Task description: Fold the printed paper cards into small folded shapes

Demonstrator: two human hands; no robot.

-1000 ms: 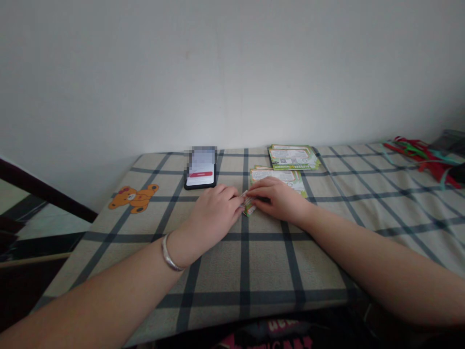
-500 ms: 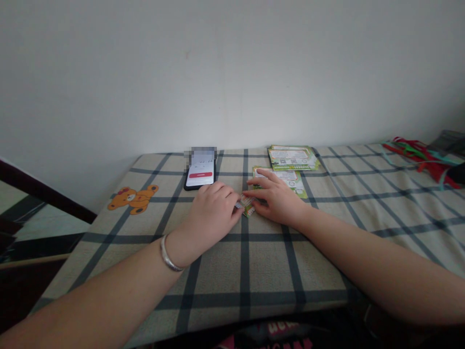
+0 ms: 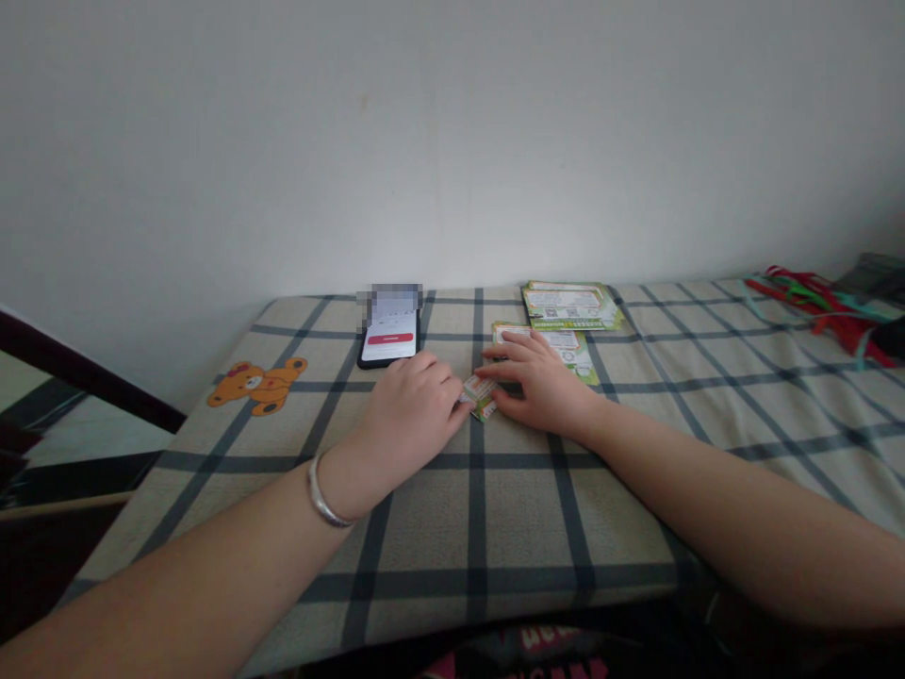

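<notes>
A small folded paper leaflet (image 3: 482,397), green and white with print, lies on the checked cloth between my hands. My left hand (image 3: 419,407) is closed, pinching the leaflet's left edge between thumb and curled fingers; a silver bangle circles that wrist. At the other side, my right hand (image 3: 538,382) has its fingers stretched and fanned apart, the thumb and nearest fingertip at the leaflet's right and upper edge. Its outer fingers lie over a flat printed leaflet (image 3: 578,356), which they partly cover.
Behind my right hand, a stack of similar leaflets (image 3: 569,306) sits near the wall. A phone (image 3: 390,341) with a lit screen is beyond my left hand. An orange bear cutout (image 3: 260,386) lies leftward. Red, green and black items (image 3: 824,306) are piled far right on the tablecloth (image 3: 523,523).
My hands have barely moved. Slightly more of the small leaflet's surface shows between them, and the view has shifted a little.
</notes>
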